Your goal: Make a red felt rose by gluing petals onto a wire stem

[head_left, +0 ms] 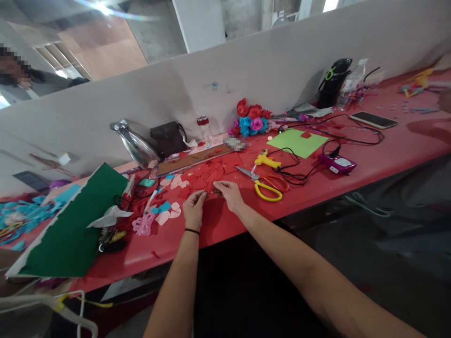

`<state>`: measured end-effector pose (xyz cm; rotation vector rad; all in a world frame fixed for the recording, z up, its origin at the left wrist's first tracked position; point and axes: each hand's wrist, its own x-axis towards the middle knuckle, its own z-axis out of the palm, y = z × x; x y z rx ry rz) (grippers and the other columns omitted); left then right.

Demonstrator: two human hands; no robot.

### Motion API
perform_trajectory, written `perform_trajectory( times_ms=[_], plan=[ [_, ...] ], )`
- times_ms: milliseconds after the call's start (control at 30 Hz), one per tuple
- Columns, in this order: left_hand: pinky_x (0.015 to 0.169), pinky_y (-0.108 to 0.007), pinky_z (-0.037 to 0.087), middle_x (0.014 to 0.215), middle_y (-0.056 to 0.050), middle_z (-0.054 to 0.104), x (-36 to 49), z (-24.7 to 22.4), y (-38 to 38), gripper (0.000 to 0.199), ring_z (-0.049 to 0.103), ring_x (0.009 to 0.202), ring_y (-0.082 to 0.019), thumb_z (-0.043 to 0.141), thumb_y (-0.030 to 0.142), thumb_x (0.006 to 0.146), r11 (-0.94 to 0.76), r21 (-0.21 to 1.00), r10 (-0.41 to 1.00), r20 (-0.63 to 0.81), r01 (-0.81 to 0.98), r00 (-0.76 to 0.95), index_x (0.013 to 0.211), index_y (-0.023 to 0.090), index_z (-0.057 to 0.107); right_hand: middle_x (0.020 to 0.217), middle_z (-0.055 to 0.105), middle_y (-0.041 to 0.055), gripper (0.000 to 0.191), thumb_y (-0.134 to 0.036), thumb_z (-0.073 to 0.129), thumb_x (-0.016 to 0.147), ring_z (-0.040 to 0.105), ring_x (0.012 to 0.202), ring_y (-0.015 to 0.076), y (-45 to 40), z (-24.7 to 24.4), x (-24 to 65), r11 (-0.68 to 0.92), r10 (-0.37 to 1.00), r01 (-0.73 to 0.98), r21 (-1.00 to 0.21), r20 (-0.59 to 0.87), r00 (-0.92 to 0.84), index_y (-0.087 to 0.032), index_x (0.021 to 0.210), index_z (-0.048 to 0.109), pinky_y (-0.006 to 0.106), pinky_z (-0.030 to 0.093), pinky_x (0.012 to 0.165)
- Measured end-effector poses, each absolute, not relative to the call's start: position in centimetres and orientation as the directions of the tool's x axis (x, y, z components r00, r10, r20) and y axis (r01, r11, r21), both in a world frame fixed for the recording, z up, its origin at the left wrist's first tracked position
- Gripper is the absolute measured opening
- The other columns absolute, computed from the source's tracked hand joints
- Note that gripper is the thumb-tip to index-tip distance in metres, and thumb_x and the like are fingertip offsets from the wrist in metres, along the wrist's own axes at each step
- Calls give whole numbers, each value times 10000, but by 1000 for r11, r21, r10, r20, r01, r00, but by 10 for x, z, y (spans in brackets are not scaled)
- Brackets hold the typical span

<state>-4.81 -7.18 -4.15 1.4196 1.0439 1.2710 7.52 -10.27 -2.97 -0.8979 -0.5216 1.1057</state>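
My left hand is closed, with thumb and forefinger pressed together low over the red-covered table. Close beside it, my right hand is also pinched, its fingertips pointing left. Whatever lies between the fingers blends into the red and cannot be made out. Just beyond both hands spreads a pile of red paper petals. Pale pink petals and a pink lacy piece lie left of my left hand. Scissors with yellow and orange handles rest right of my right hand, below a yellow glue gun.
A bunch of paper roses lies against the wall. Right of it are a light green sheet, a purple power socket with black cables and a phone. A dark green board and steel flask stand left.
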Motion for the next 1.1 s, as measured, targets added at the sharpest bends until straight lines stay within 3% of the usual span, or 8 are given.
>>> perform_trajectory(
  times_ms=[767, 1100],
  plan=[
    [718, -281, 493, 715, -30, 702, -47, -43, -71, 245, 619, 662, -133, 730, 298, 598, -180, 982, 981, 183, -53, 69, 785, 143, 708, 563, 645, -16, 237, -357, 743, 558, 611, 522, 121, -105, -30, 76, 166, 930, -565, -808, -62, 362, -163, 675, 675, 228, 442, 510],
    [751, -310, 507, 729, -45, 718, -49, -44, -70, 230, 646, 696, -159, 714, 303, 616, -217, 976, 974, 213, 34, 82, 784, 146, 716, 572, 649, -9, 229, -368, 736, 580, 617, 532, 132, -104, -32, 76, 179, 933, -552, -814, -37, 357, -174, 678, 665, 248, 460, 537]
  ],
)
